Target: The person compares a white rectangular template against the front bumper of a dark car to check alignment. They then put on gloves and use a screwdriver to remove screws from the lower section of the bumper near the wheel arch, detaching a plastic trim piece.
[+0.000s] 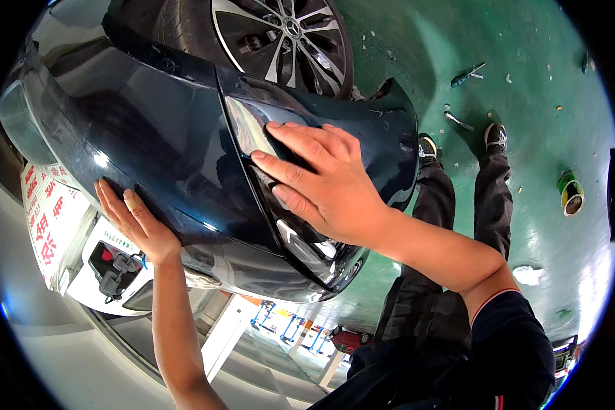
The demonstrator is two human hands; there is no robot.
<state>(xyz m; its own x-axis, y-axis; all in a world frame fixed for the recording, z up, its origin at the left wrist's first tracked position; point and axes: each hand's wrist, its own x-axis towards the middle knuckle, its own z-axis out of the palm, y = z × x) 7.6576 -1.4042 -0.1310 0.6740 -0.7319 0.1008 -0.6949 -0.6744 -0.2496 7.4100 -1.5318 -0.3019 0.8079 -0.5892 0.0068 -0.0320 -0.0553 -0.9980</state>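
Note:
A dark blue car body panel (164, 150) fills the left and middle of the view, and a dark bumper (383, 143) meets it along a narrow gap. My left hand (140, 225) lies with its fingers stretched out on the glossy surface near the panel's outer edge. On the bumper beside the gap rests my right hand (331, 181), its fingers spread and pressing lightly flat against the shiny curve. Neither hand holds anything. Part of the surface under my right palm is hidden.
Behind the bumper stands a wheel (280, 41) with a spoked rim. On the green floor (553, 82) lie a screwdriver-like tool (466, 75), a ratchet-like tool (458, 121), a green can (570, 195) and crumpled white material (527, 275). My shoes (497, 138) stand near the bumper's end.

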